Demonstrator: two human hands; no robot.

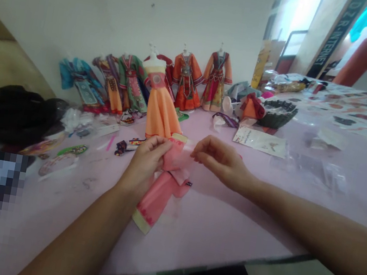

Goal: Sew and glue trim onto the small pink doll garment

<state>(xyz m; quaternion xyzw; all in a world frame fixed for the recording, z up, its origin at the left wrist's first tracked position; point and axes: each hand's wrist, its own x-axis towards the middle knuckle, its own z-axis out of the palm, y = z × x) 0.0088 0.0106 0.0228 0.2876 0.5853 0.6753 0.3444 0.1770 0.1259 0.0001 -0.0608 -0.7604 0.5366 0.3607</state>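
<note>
A small pink doll garment (160,192) with pale yellow bands and darker pink trim is held up off the near part of the table. My left hand (147,162) pinches its upper left side between thumb and fingers. At the garment's right edge, by a pale translucent patch, my right hand (222,160) has its fingertips drawn together; what they grip is too blurred to tell. The lower sleeve-like part hangs toward me, with a small dark tag at its right. Just behind stands a doll dress form (157,84) in an orange skirt and a pink top.
Several dressed doll forms, one in an orange-red robe (187,82), line the wall. A dark green basket (279,113) and a printed white card (260,141) lie right of centre. A black bundle (18,114) and plastic bags sit left on the pink table (223,238).
</note>
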